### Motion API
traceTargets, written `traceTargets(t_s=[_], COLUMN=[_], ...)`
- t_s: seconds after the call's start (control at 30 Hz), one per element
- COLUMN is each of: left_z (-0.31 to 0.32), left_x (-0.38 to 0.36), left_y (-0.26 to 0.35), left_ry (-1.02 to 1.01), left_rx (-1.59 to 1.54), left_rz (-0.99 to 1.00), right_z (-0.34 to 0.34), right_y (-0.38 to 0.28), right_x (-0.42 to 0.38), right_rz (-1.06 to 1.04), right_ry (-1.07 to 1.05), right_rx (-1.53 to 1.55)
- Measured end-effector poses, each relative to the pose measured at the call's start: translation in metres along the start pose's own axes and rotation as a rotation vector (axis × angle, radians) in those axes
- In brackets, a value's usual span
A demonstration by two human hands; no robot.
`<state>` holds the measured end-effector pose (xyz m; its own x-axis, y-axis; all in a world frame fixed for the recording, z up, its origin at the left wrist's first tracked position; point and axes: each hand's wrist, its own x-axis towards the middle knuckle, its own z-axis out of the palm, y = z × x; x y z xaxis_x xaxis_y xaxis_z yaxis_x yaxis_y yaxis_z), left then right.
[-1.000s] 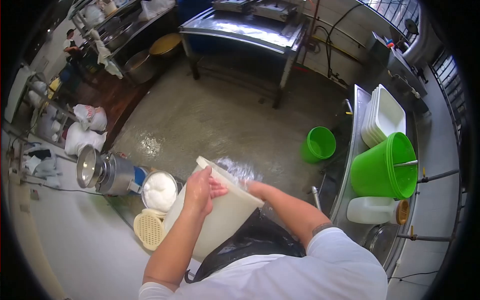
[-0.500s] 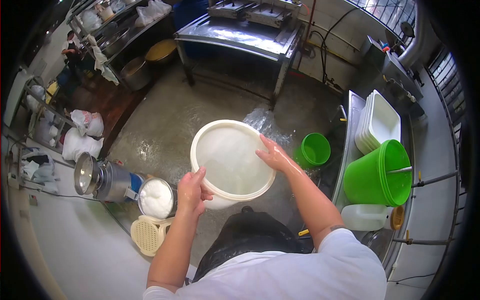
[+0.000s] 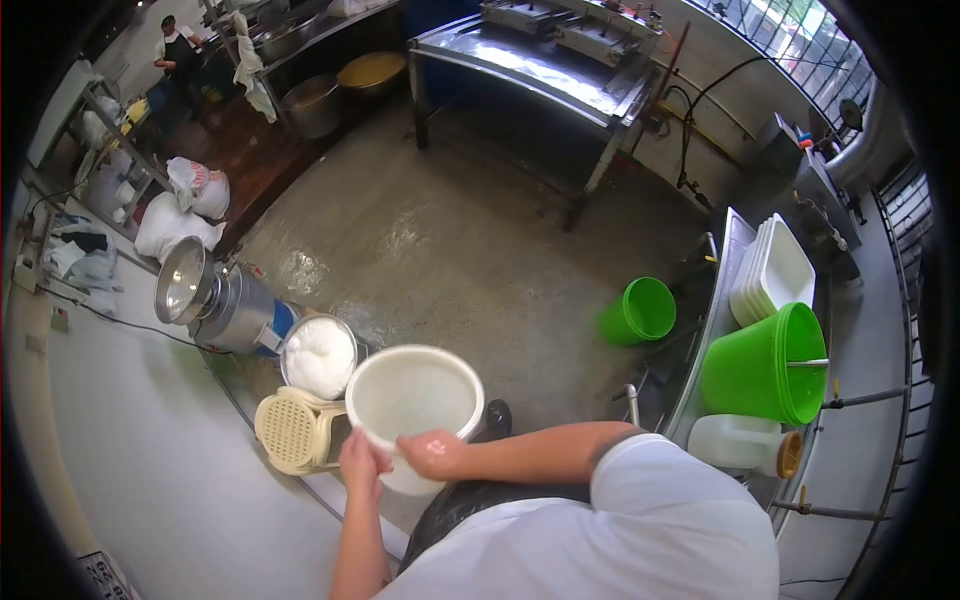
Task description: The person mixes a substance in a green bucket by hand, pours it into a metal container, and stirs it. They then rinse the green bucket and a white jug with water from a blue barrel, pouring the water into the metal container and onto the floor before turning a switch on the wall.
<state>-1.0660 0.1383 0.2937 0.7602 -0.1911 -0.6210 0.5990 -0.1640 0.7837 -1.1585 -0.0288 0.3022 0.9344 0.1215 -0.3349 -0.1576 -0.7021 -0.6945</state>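
A large white bucket (image 3: 415,395) stands or hangs in front of my body, its open mouth facing up toward me. My left hand (image 3: 362,462) is closed at its near left rim. Close beside it, my right hand (image 3: 432,454) is closed on the near rim, fingers curled. Just left of the bucket are a round metal container of white material (image 3: 320,357) and a cream plastic stool (image 3: 288,430) with a perforated seat. Whether the bucket's base touches the floor is hidden.
A steel machine (image 3: 235,305) stands at the left, near white sacks (image 3: 180,226). A small green bucket (image 3: 640,311) is on the wet floor (image 3: 450,240). At right, a counter holds a big green bucket (image 3: 755,365), white tubs (image 3: 775,270) and a jug (image 3: 730,441). Another person (image 3: 180,60) stands far off.
The white bucket has moved left and nearer the stool, with both hands on it. My right hand has shifted from its right side to the near rim. The splash on the floor is gone.
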Motion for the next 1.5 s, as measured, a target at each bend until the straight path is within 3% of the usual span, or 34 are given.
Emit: traceTargets(t_s=[0.07,0.1,0.23,0.37,0.5,0.53,0.57,0.6,0.63,0.7,0.73,0.77,0.8,0.83,0.87,0.97,1.07,1.1,1.17,1.2,1.3,1.33,1.4,1.43,1.47,1.5], left_z=[-0.077,-0.121,-0.174,-0.149,-0.102,-0.087,-0.069,-0.049,-0.015,0.068,0.112,0.158,0.185,0.222,0.252,0.294,0.297,0.288,0.265,0.248,0.195,0.179,0.145,0.126,0.119,0.118], left_x=[0.0,-0.004,-0.136,-0.19,-0.136,-0.108,-0.08,-0.049,-0.003,0.051,0.062,0.055,0.062,0.038,0.019,-0.001,-0.012,-0.01,-0.004,0.006,0.038,0.04,0.064,0.108,0.093,0.062], left_y=[-0.069,-0.125,-0.178,-0.192,-0.166,-0.154,-0.14,-0.122,-0.086,0.006,0.053,0.104,0.134,0.189,0.23,0.273,0.282,0.276,0.261,0.247,0.184,0.165,0.116,0.082,0.084,0.087], left_ry=[0.181,0.405,0.562,0.638,0.395,0.291,0.237,0.251,0.26,0.222,0.09,0.049,-0.004,-0.048,-0.155,-0.142,-0.146,-0.129,-0.118,-0.114,-0.147,-0.229,-0.274,-0.384,-0.404,-0.487], left_rx=[0.122,0.225,-0.181,-0.495,-0.622,-0.621,-0.58,-0.416,-0.252,0.158,0.356,0.595,0.802,1.041,1.121,1.21,1.16,1.108,0.969,0.888,0.725,0.717,0.786,0.821,0.827,0.625], left_rz=[0.03,0.086,-0.274,-0.375,-0.285,-0.247,-0.238,-0.263,-0.288,-0.29,-0.108,0.302,0.568,0.541,0.644,0.955,1.248,1.367,1.385,1.35,1.167,0.985,0.644,0.578,0.589,0.312], right_z=[0.042,0.055,0.099,0.117,0.142,0.128,0.092,0.042,0.005,-0.114,-0.165,-0.213,-0.238,-0.277,-0.311,-0.375,-0.414,-0.416,-0.408,-0.4,-0.337,-0.307,-0.223,-0.178,-0.154,-0.132], right_y=[-0.019,-0.029,-0.065,-0.054,0.043,0.077,0.113,0.141,0.181,0.234,0.251,0.266,0.307,0.311,0.308,0.321,0.304,0.299,0.274,0.241,0.17,0.146,0.146,0.131,0.107,0.084], right_x=[0.021,0.024,0.037,0.065,0.136,0.159,0.182,0.189,0.213,0.212,0.203,0.194,0.198,0.179,0.157,0.121,0.066,0.049,0.012,-0.009,-0.04,-0.044,-0.03,-0.027,-0.038,-0.051], right_rz=[0.02,-0.028,-0.189,-0.187,-0.096,-0.023,0.101,0.215,0.312,0.537,0.594,0.665,0.673,0.646,0.599,0.396,0.362,0.171,-0.106,-0.173,-0.118,-0.058,0.191,0.171,0.27,0.217], right_ry=[-0.157,-0.232,-0.354,-0.461,-0.395,-0.294,-0.322,-0.14,-0.098,0.066,0.21,0.281,0.387,0.436,0.463,0.601,0.756,0.687,0.636,0.672,0.876,0.917,0.97,1.081,0.93,0.916], right_rx=[0.075,0.083,0.181,0.417,0.402,0.339,0.334,0.423,0.314,0.58,0.671,0.726,1.076,1.221,1.348,1.47,1.496,1.546,1.516,1.46,1.249,1.162,0.312,0.076,0.011,-0.055])
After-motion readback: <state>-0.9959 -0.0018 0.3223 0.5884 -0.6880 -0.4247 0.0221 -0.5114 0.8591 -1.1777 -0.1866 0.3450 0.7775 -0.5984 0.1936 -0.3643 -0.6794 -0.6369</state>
